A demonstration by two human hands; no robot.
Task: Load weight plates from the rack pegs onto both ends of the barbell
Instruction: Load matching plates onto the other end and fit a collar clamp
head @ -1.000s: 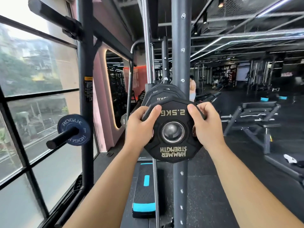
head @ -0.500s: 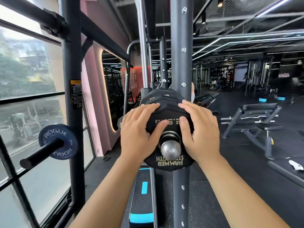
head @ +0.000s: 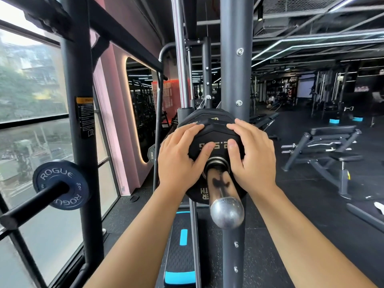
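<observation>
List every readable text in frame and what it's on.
"ROGUE", twice: blue plate on the side peg.
"2.5", upside down, the rest covered: black plate on the barbell sleeve.
"10KG": small plate further back, to the left.
Letters low on the black plate: cut off, no whole word.
Sticker on the upright: too small to read.

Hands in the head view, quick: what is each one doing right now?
Left hand: grips the weight plate at its rim.
Right hand: grips the same weight plate.
</observation>
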